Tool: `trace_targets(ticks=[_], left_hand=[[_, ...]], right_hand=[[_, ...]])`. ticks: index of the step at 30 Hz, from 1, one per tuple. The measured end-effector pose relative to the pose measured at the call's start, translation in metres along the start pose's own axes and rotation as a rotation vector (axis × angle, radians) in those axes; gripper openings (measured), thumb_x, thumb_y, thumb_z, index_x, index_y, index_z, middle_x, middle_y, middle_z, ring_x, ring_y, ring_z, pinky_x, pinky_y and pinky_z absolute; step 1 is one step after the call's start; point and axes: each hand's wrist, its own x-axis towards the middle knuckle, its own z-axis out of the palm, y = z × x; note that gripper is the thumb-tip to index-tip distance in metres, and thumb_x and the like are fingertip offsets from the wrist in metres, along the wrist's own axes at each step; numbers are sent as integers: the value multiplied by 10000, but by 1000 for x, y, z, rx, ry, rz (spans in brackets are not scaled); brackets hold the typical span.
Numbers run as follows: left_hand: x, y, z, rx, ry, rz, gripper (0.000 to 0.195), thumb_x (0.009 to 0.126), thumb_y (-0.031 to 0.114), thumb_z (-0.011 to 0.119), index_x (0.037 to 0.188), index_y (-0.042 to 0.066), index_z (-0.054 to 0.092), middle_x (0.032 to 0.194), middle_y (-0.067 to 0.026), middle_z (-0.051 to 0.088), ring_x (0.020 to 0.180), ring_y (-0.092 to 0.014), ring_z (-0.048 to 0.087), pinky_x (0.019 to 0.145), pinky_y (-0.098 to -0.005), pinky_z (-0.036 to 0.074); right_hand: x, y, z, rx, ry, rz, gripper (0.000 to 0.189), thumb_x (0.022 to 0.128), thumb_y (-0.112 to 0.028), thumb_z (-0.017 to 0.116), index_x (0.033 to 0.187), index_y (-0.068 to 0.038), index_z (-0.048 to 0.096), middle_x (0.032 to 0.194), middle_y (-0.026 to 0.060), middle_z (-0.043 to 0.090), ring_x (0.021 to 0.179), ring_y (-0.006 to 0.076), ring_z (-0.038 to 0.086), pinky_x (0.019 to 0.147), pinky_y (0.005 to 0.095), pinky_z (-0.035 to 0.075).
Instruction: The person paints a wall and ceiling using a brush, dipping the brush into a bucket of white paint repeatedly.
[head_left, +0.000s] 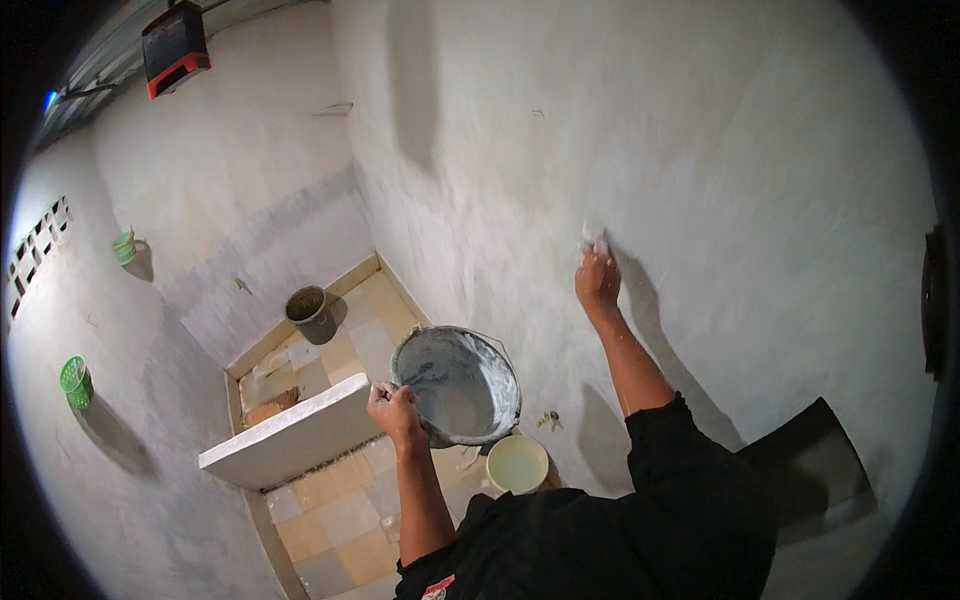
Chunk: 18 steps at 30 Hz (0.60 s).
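My left hand (396, 415), its fingers spotted with white, grips the rim of a dark bucket (420, 437). White liquid smears coat the bucket's inner wall, and a greyish-white liquid (457, 405) lies inside. Its wire handle (491, 339) rests at the far right rim. My right hand (598, 276) is raised against the pale wall (720, 247), fingers bunched and smeared white. A small whitish patch shows at the fingertips; whether it is a held piece or wet coating is unclear. The wall around it has uneven, cloudy white and grey streaks.
Below the bucket stands a pale basin (517, 463) of liquid, near a wall tap (550, 421). A low partition (292, 435) crosses the tiled floor (345, 517). Beyond it are a dark pail (311, 315) and a brush-like object (271, 407). Green baskets (76, 382) hang at left.
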Motion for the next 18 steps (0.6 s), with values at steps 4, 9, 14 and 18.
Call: trace_targets(ticks=[4, 9, 14, 18], left_hand=[[1, 5, -3, 24, 5, 25, 266, 622, -106, 505, 626, 113, 354, 589, 36, 367, 492, -75, 338, 475, -226, 327], [4, 0, 15, 10, -34, -29, 269, 616, -108, 505, 624, 114, 355, 594, 40, 358, 499, -74, 332, 468, -226, 311], [15, 8, 3, -2, -35, -74, 258, 633, -99, 494, 627, 116, 352, 595, 38, 349, 504, -77, 330, 465, -229, 296], [22, 18, -1, -2, -70, -117, 278, 626, -127, 515, 636, 107, 364, 597, 29, 362, 508, -85, 380, 463, -236, 344]], right_hand=[[1, -12, -1, 34, -64, 194, 264, 898, -183, 559, 1103, -21, 600, 1113, 181, 600, 985, 348, 590, 864, 436, 489], [-167, 35, 84, -171, -286, 8, 224, 900, -180, 534, 1055, -37, 609, 1189, 170, 575, 1086, 323, 555, 974, 426, 425], [-178, 24, 32, -75, -799, 293, 251, 939, -181, 468, 1095, -39, 602, 1147, 176, 588, 1068, 338, 574, 904, 427, 481], [-75, 1, -67, -219, -240, 227, 230, 902, -148, 514, 1060, 1, 589, 1094, 197, 591, 981, 350, 587, 833, 439, 488]])
